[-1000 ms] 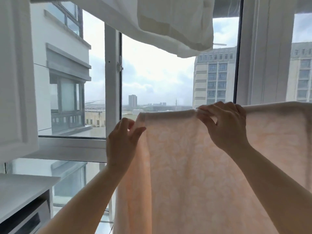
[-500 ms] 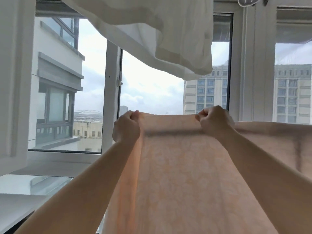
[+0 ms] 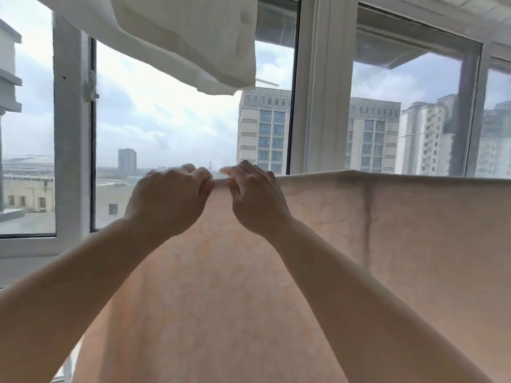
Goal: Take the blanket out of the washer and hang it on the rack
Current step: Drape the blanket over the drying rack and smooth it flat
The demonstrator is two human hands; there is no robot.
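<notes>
A pale peach patterned blanket (image 3: pixel 401 225) hangs in front of me, its straight top edge running level from the middle to the right edge of view, folded over something I cannot see. My left hand (image 3: pixel 168 200) grips the blanket's top edge near its left end, fingers curled over it. My right hand (image 3: pixel 255 197) pinches the same edge just to the right, almost touching the left hand. The rack itself is hidden under the cloth. The washer is out of view.
A white sheet (image 3: pixel 190 37) hangs overhead at the upper left, close above my hands. Behind the blanket stands a wall of windows with white frames (image 3: pixel 315 87); a window sill (image 3: pixel 25 247) runs at the left. Buildings show outside.
My hands have come close together along the blanket's top edge; before, they were a forearm's length apart. The blanket's edge now stretches further to the right, and the view has turned right.
</notes>
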